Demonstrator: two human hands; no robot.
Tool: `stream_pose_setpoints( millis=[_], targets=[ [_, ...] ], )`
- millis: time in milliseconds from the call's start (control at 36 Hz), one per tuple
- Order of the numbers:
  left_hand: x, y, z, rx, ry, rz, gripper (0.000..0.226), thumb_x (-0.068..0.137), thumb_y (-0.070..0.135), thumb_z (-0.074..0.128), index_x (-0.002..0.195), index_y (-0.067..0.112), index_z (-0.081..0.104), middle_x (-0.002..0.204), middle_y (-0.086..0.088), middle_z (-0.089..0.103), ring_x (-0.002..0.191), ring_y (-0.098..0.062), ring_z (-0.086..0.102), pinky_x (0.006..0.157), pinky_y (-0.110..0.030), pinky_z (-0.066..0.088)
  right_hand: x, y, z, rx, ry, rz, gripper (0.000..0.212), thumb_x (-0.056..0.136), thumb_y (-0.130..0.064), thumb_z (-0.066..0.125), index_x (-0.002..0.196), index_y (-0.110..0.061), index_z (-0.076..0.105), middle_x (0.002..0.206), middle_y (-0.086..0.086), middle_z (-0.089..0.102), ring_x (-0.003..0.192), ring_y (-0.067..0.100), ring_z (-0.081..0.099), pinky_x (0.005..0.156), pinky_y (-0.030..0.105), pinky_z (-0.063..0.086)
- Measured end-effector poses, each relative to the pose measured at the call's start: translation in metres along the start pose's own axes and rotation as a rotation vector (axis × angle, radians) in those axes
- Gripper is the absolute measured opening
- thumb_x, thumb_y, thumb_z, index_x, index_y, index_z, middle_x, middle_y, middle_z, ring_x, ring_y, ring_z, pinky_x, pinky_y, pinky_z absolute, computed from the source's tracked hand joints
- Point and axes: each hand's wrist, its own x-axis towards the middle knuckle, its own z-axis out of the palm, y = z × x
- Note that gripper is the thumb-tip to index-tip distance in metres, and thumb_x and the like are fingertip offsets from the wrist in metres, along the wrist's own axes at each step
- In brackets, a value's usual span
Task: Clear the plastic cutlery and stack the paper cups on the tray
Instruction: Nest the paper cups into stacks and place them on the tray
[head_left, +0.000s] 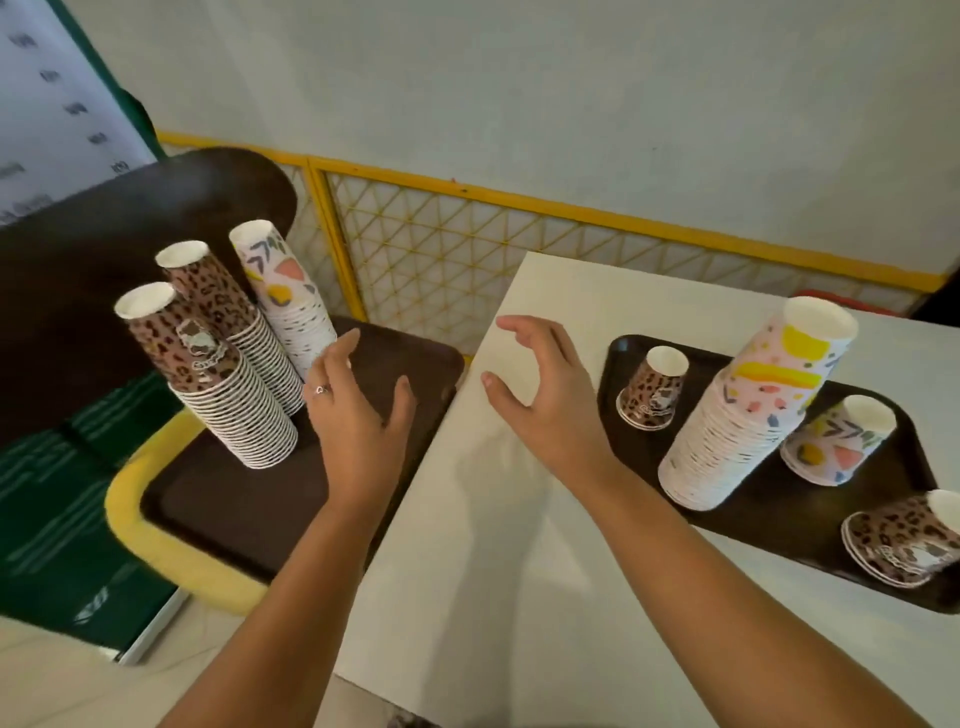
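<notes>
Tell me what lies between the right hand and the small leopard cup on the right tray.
Nothing. In the head view, only bare white table and the tray's dark rim separate the open right hand from the small leopard cup.

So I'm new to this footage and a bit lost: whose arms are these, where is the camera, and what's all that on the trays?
The camera sits on a person's head, looking down at their own bare arms. The left hand and right hand are both open and hold nothing. The left tray carries three tall stacks of upside-down paper cups. The right tray, on a white table, carries one tall stack and a few short ones. No cutlery shows.
</notes>
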Motion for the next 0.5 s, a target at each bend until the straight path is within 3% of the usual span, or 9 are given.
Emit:
stream_pose_setpoints(
  millis=[83, 167, 250, 389, 500],
  targets=[
    [0.008, -0.031, -0.021, 0.039, 0.076, -0.075, 0.061, 0.084, 0.019, 0.066, 0.136, 0.012, 0.035, 0.139, -0.012, 0.036, 0.127, -0.027, 0.032, 0.1, -0.046, 0.041, 0.006, -0.009, 0.036, -0.003, -0.049, 0.004, 0.044, 0.083, -0.022, 0.065, 0.124, -0.014, 0.051, 0.116, -0.011, 0.046, 0.107, -0.005, 0.043, 0.091, 0.006, 0.037],
    [0.016, -0.063, -0.038, 0.034, 0.114, -0.201, 0.07, 0.081, 0.018, 0.069, 0.139, 0.01, 0.031, 0.144, -0.012, 0.03, 0.135, -0.027, 0.024, 0.11, -0.032, 0.025, 0.013, -0.021, 0.071, 0.003, -0.083, 0.018, 0.044, 0.083, -0.021, 0.066, 0.124, -0.015, 0.051, 0.121, -0.003, 0.051, 0.112, 0.002, 0.047, 0.092, 0.011, 0.04],
    [0.025, -0.097, -0.051, 0.024, 0.135, -0.303, 0.084, 0.076, 0.016, 0.074, 0.142, 0.008, 0.024, 0.146, -0.013, 0.026, 0.136, -0.03, 0.021, 0.113, -0.039, 0.023, 0.021, -0.035, 0.104, 0.018, -0.103, 0.027, 0.045, 0.083, -0.021, 0.067, 0.125, -0.015, 0.051, 0.124, -0.001, 0.051, 0.116, 0.01, 0.049, 0.093, 0.017, 0.043],
    [0.039, -0.148, -0.06, -0.038, 0.069, -0.444, 0.099, 0.071, 0.018, 0.079, 0.145, 0.011, 0.014, 0.147, -0.013, 0.021, 0.138, -0.031, 0.02, 0.114, -0.046, 0.022, 0.036, -0.051, 0.16, 0.079, -0.158, 0.018, 0.051, 0.082, -0.02, 0.068, 0.128, -0.013, 0.048, 0.128, 0.002, 0.048, 0.117, 0.01, 0.048, 0.086, -0.005, 0.03],
    [0.045, -0.178, -0.06, -0.109, -0.001, -0.519, 0.107, 0.07, 0.018, 0.082, 0.148, 0.012, 0.009, 0.151, -0.012, 0.014, 0.14, -0.028, 0.019, 0.109, -0.036, 0.024, 0.047, -0.06, 0.203, 0.14, -0.197, 0.041, 0.06, 0.081, -0.025, 0.07, 0.133, -0.013, 0.041, 0.133, 0.002, 0.042, 0.119, 0.011, 0.047, 0.082, -0.005, 0.034]
  ],
)
